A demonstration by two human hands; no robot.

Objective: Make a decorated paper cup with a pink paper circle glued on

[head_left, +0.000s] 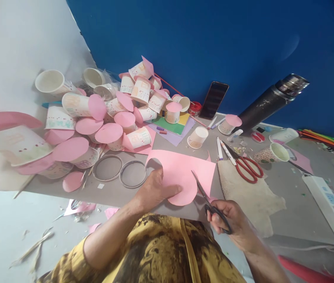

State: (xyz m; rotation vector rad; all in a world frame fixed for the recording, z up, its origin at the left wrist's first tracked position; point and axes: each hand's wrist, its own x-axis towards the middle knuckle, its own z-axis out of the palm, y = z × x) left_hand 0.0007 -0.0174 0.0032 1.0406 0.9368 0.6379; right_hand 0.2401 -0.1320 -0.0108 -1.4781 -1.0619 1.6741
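Observation:
My left hand [155, 188] is closed on a sheet of pink paper [181, 167], thumb lying on top and the other fingers hidden beneath. The near edge of the sheet is cut to a rounded curve. In my right hand [228, 218] is a pair of scissors with black handles [218, 214]. Their blades point away from me and lie at the right side of the rounded part. Two grey rings [133, 174] rest on the table just left of my left hand.
Paper cups with pink discs [109, 133] crowd the left side. A red-handled pair of scissors [249, 169] lies on a beige cloth [243, 192] at right. A phone [214, 100] and a black flask [261, 108] lean against the blue wall. A white power strip [329, 208] lies far right.

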